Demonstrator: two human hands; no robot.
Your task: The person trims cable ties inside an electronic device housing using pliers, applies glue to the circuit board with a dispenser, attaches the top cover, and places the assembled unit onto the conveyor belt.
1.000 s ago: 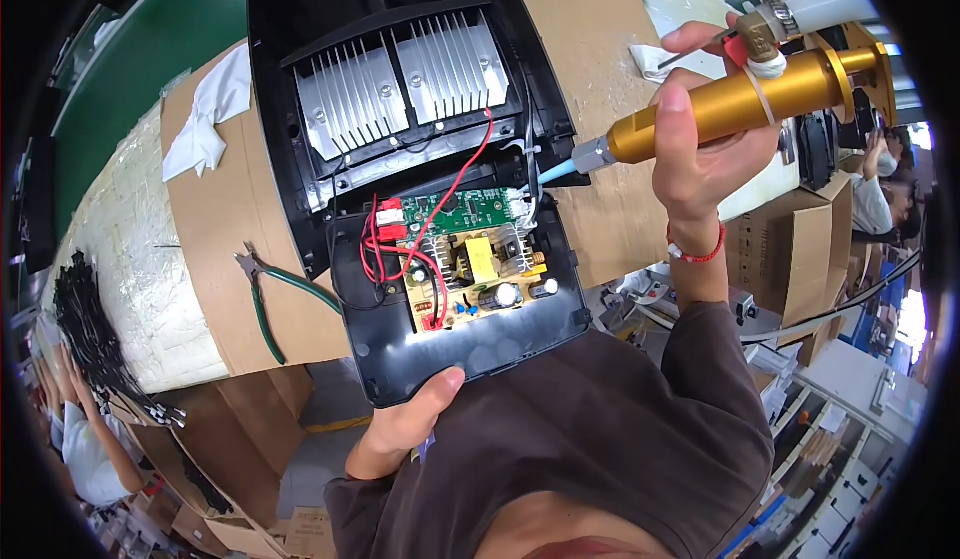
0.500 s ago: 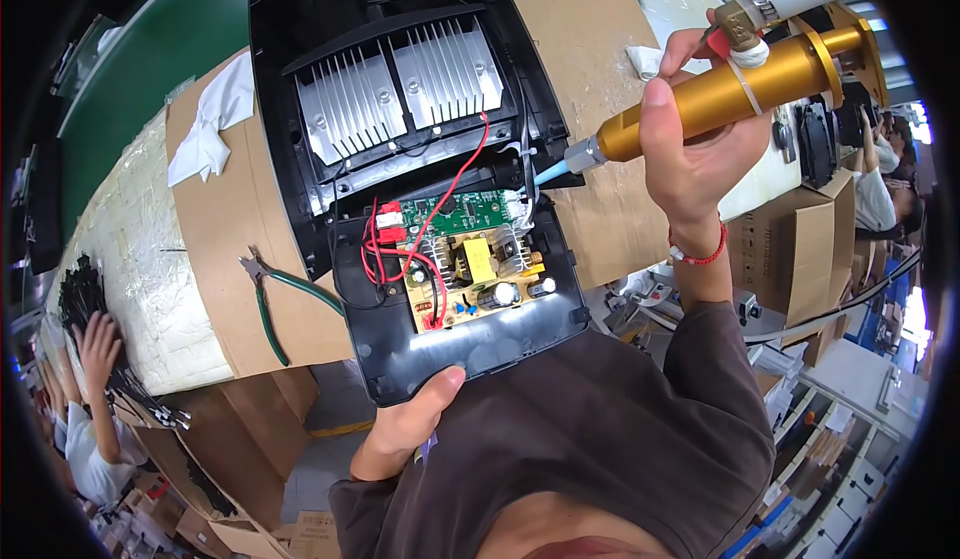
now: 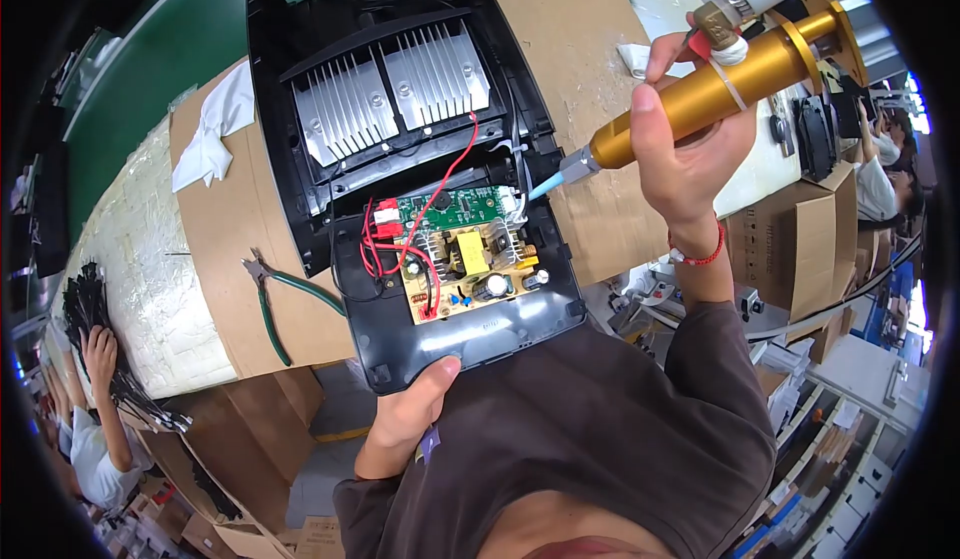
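Right hand (image 3: 690,174) grips a gold dispensing gun (image 3: 695,99), nozzle (image 3: 547,186) now closer to white connectors (image 3: 508,200), seemingly within reach. Left hand (image 3: 412,409) holds black cover (image 3: 520,326).

A smooth, satin finish is noted on the gold cylindrical metal dispenser (image 3: 700,92); gloss is observed on the black rectangular plastic cover (image 3: 490,335).

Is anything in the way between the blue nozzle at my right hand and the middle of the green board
Yes: white plugs and wires, at the right end of the green board, lie between its middle and the blue nozzle. I can't tell whether the nozzle touches them.
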